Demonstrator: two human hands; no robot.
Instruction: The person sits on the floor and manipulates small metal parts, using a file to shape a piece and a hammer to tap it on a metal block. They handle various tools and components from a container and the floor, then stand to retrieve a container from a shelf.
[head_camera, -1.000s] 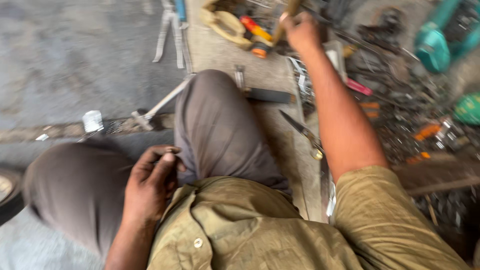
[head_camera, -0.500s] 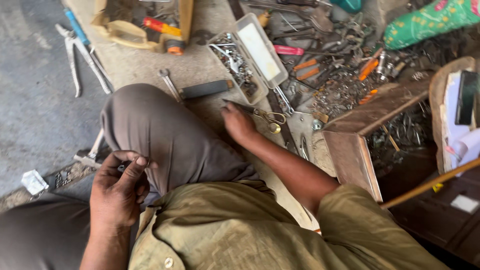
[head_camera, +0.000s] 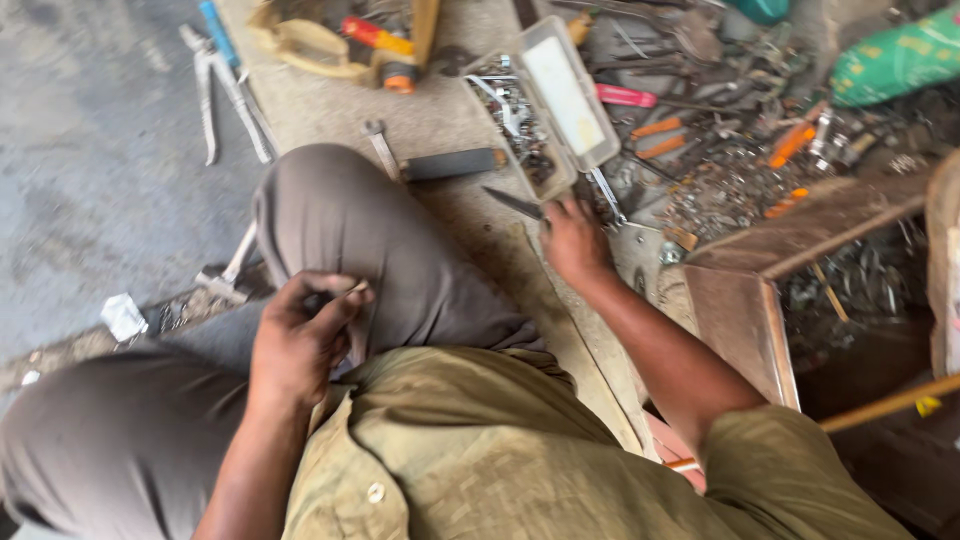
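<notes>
I am seeing the left hand (head_camera: 300, 340) resting by the knee, fingers curled around a small pale part (head_camera: 355, 290) that is too blurred for me to name, so that piece is already picked and waiting. Further right, the right hand (head_camera: 572, 240) is lying half-closed at the near end of the open plastic parts box (head_camera: 560, 95), just beside a dark blade-like tool (head_camera: 515, 203). I cannot tell if it is gripping anything, so I judge the fetching unfinished.

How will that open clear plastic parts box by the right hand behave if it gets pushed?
The parts box looks thin-walled and light, so it would probably slide easily on the concrete. Its open lid may flap or shift. The small metal bits inside would likely rattle and spill if it tips.
</notes>
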